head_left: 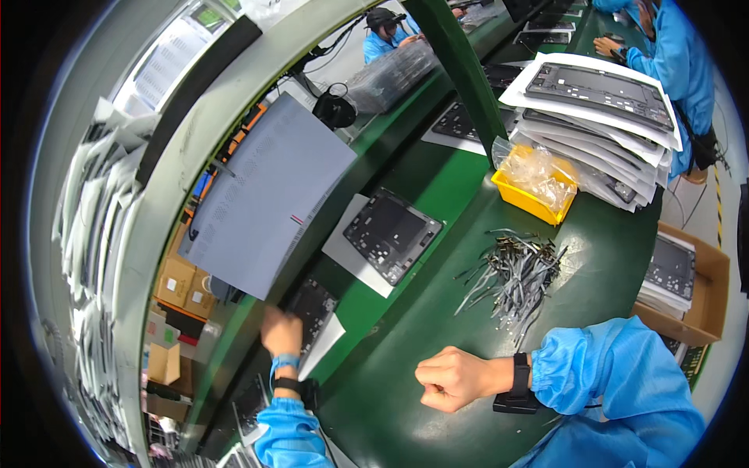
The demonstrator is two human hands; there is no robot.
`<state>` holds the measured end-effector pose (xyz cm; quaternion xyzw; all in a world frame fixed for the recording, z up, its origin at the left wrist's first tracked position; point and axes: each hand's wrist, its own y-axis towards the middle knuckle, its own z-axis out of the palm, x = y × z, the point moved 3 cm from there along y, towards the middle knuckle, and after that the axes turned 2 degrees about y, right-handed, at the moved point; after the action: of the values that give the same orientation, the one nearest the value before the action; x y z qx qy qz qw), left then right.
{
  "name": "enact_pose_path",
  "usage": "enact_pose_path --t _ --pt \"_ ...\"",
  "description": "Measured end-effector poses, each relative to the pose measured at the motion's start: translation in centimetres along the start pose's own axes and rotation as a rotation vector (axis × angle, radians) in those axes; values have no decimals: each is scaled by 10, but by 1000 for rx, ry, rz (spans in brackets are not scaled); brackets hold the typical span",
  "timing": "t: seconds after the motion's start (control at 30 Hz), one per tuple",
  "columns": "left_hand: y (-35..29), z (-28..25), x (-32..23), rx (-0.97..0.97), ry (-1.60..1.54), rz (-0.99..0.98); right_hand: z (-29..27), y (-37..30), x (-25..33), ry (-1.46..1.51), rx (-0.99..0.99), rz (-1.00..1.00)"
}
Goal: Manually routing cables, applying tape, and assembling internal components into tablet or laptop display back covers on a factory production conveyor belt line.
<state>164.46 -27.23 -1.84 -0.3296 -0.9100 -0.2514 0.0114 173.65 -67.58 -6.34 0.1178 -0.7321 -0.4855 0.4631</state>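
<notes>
My left hand (281,331), smeared by motion, is beside a dark flat device housing (314,308) on a white sheet, at the left of the bench. Its fingers cannot be made out. Over the green bench top, my right hand (446,380) is curled into a fist, with nothing sticking out of it. Beyond that fist lies a loose heap of short grey and black cables (515,277). Another dark housing (390,232) with small white patches rests on a white sheet (355,253) on the bright green strip, between my hands and farther off.
A yellow bin (530,204) holds clear plastic bags. Behind it stands a tall stack of housings (601,93) interleaved with white sheets. A cardboard box (710,292) sits at right. A green post (460,70) and hanging paper sheets (265,195) rise beyond. Co-workers in blue sit farther back.
</notes>
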Motion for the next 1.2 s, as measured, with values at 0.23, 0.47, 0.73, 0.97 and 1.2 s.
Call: enact_pose_path --t 0.23,0.47,0.73,0.97,1.2 --pt "-9 -21 -210 575 -91 -64 -8 8 -3 -61 47 -16" --pt "4 34 -165 572 -488 19 -6 9 1 -89 71 -39" --pt "-11 6 -185 359 -1460 -468 -15 6 -4 -150 76 -32" --pt "-37 3 -161 439 -1839 -532 -11 17 -5 -112 62 105" --pt "-157 -101 -147 546 -2014 -446 -13 18 -46 478 -290 1210"
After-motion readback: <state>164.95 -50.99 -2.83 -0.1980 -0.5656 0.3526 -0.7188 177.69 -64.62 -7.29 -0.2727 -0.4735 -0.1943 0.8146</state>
